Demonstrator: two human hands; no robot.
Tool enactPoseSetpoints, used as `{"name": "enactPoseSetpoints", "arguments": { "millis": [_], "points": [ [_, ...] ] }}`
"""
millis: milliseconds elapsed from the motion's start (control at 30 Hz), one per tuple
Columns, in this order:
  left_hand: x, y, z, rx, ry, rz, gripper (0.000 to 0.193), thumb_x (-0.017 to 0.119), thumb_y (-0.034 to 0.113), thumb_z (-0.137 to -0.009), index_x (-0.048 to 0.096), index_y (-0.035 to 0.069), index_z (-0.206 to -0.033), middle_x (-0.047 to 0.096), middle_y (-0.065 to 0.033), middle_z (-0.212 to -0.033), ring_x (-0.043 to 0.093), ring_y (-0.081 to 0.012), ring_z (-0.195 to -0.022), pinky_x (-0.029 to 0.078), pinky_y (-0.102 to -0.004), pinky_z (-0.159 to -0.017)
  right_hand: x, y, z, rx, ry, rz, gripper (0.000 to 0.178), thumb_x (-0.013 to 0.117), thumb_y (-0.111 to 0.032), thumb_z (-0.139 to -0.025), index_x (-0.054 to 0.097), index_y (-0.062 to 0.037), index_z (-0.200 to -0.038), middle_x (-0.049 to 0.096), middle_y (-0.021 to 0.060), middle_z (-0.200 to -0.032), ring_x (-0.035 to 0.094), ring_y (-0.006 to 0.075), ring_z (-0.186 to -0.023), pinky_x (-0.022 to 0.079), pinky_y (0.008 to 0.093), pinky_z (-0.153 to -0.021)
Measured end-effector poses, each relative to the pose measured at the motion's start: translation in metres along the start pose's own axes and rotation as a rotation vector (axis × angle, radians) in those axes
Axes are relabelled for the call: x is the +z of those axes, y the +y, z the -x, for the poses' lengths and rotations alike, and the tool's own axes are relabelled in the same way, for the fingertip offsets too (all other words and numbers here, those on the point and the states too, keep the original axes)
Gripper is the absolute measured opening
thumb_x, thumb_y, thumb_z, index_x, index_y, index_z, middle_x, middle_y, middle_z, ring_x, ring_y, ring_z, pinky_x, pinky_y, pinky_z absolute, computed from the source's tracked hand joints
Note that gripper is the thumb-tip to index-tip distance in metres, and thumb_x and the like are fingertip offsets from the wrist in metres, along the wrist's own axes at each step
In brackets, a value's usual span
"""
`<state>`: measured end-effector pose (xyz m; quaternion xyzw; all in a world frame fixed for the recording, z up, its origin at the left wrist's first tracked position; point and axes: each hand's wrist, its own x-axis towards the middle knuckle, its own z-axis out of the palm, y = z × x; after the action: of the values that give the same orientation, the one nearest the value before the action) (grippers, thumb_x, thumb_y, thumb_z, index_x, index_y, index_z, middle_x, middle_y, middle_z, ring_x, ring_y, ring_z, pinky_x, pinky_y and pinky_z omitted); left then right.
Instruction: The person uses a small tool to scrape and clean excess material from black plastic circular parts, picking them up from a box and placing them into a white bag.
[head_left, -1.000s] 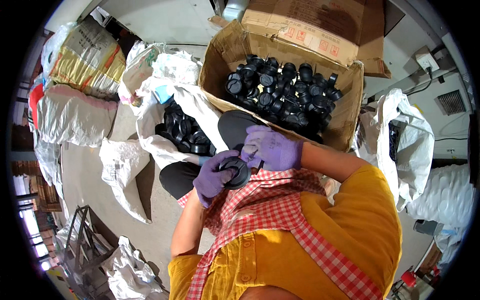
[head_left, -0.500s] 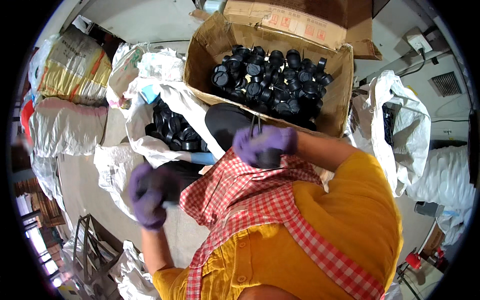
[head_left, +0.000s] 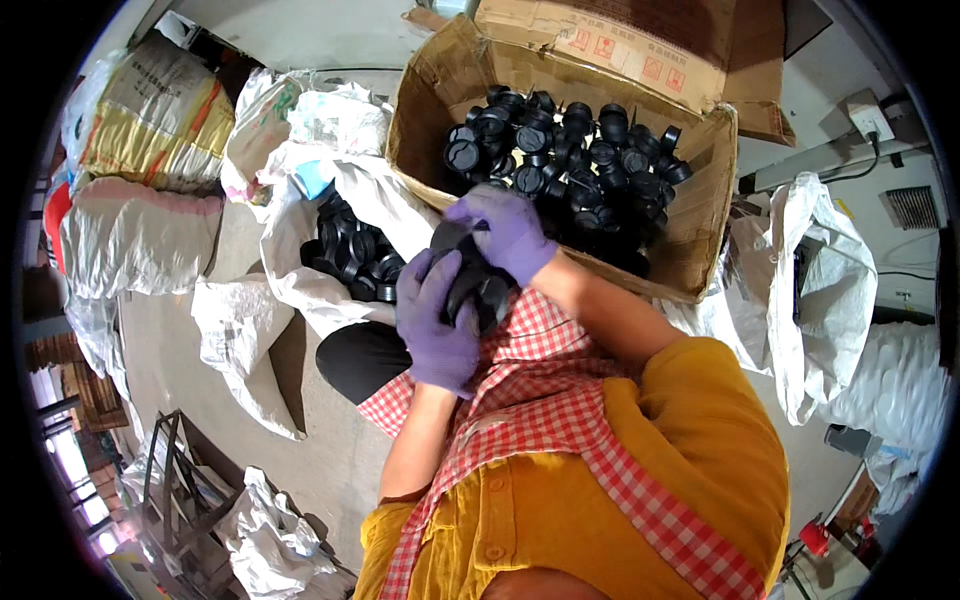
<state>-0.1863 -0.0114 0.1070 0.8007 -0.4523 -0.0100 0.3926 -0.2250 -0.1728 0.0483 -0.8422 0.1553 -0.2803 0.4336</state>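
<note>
Both hands wear purple gloves and meet above my lap. My left hand (head_left: 438,325) is closed round a black round plastic part (head_left: 482,292), its thumb and fingers curled about the sides. From above, my right hand (head_left: 508,232) grips another black plastic piece (head_left: 452,238) against it. Whether the two pieces are joined cannot be made out, as the fingers cover the contact. Just beyond my hands, an open cardboard box (head_left: 418,172) holds many black plastic lids (head_left: 585,165). More black round parts (head_left: 352,250) lie in an open white woven sack (head_left: 290,285) on the left.
Stuffed sacks (head_left: 140,240) stand at the far left. Another open white sack (head_left: 825,300) is right of the box. A metal frame (head_left: 175,490) and a crumpled white sack (head_left: 270,540) lie at the lower left. A socket with a cable (head_left: 868,115) is on the right wall.
My left hand has come up and right from beside my lap to meet the right. My right hand has moved slightly up toward the box. Both black pieces are now together.
</note>
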Motion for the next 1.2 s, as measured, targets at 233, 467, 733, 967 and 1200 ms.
{"name": "enactPoseSetpoints", "arguments": {
  "millis": [233, 467, 733, 967, 1200],
  "points": [
    [-0.051, -0.087, -0.036, -0.028, 0.263, -0.155, 0.049, 0.063, 0.006, -0.063, 0.060, 0.008, -0.112, 0.049, -0.0205, -0.125, 0.046, -0.0363, -0.117, 0.036, -0.0412, -0.099, 0.000, 0.124, -0.033, 0.534, 0.043, 0.204, 0.022, 0.054, -0.021, -0.084, 0.062, -0.0091, -0.101, 0.062, 0.0161, -0.103, 0.058, 0.0343, -0.096, 0.046, 0.0410, -0.083],
    [-0.022, -0.204, -0.039, -0.465, 0.128, -0.117, 0.064, 0.073, 0.019, -0.066, 0.050, 0.014, -0.125, 0.030, -0.0233, -0.140, 0.030, -0.0398, -0.129, 0.027, -0.0430, -0.105, 0.047, 0.223, -0.082, 0.612, -0.062, 0.395, 0.044, 0.056, -0.027, -0.085, 0.048, -0.0059, -0.122, 0.058, 0.0210, -0.111, 0.055, 0.0367, -0.103, 0.044, 0.0420, -0.088],
    [-0.013, -0.204, -0.056, -0.490, -0.065, -0.073, 0.048, 0.070, 0.018, -0.072, 0.057, 0.007, -0.117, 0.042, -0.0195, -0.133, 0.047, -0.0327, -0.118, 0.040, -0.0359, -0.097, 0.097, 0.266, -0.118, 0.737, -0.124, 0.274, 0.044, 0.054, -0.028, -0.083, 0.051, -0.0084, -0.122, 0.058, 0.0241, -0.111, 0.054, 0.0394, -0.104, 0.042, 0.0401, -0.089],
    [-0.009, -0.208, -0.055, -0.520, -0.139, 0.063, 0.046, 0.067, 0.018, -0.073, 0.057, 0.005, -0.116, 0.051, -0.0186, -0.124, 0.051, -0.0308, -0.114, 0.041, -0.0358, -0.095, 0.094, 0.218, -0.086, 0.326, 0.018, 0.331, 0.017, 0.056, -0.016, -0.084, 0.060, -0.0035, -0.094, 0.061, 0.0189, -0.090, 0.059, 0.0368, -0.088, 0.048, 0.0390, -0.075],
    [-0.007, -0.182, -0.054, -0.588, -0.081, 0.557, 0.042, 0.061, 0.011, -0.084, 0.050, -0.005, -0.121, 0.057, -0.0129, -0.115, 0.056, -0.0184, -0.101, 0.043, -0.0286, -0.090, -0.017, 0.076, -0.053, 0.230, 0.142, 0.302, 0.010, 0.050, -0.010, -0.087, 0.056, -0.0027, -0.088, 0.059, 0.0156, -0.081, 0.059, 0.0323, -0.078, 0.046, 0.0370, -0.068]
  ]
}}
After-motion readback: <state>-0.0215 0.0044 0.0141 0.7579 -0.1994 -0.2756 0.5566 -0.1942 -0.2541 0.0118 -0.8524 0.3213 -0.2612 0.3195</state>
